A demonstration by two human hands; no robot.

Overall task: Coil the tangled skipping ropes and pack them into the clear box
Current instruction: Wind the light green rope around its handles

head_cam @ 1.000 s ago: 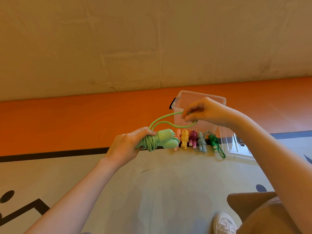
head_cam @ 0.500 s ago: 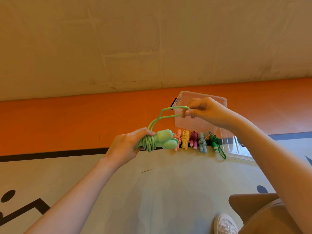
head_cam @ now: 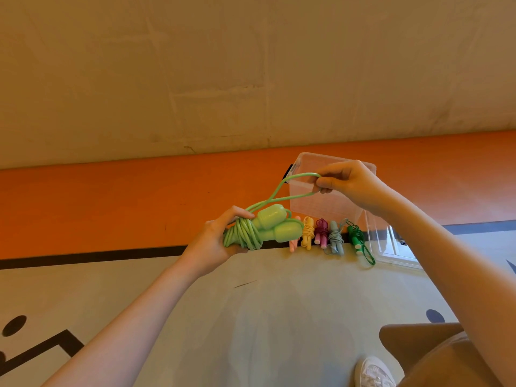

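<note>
While curled round the wound coil of the light green skipping rope [head_cam: 252,231], fingers of the left hand [head_cam: 215,241] clamped tight, thumb on top of the strands, both pale green handles [head_cam: 275,223] jutting right from the fist, side by side. Above and to the right, fingers of the right hand [head_cam: 349,182] together, pinching the free loop [head_cam: 290,188] of that same rope, drawn up and taut, its two strands crossing just above the handles. Behind the right hand, the clear box [head_cam: 315,208] standing against the orange band of the wall [head_cam: 111,202], open top tilted toward the camera, nothing seen inside. Just beside the box, its clear lid [head_cam: 391,247] lying on the floor. In front of the box, lined up along the black stripe [head_cam: 83,256]: five coiled ropes, pink [head_cam: 293,243], yellow [head_cam: 308,233], purple [head_cam: 321,233], grey-blue [head_cam: 336,238] and dark green [head_cam: 357,238], the last with a loose loop trailing toward the lid. Lower right, a brown trouser leg [head_cam: 446,358] and a white shoe [head_cam: 372,372] on the pale floor [head_cam: 279,317].
</note>
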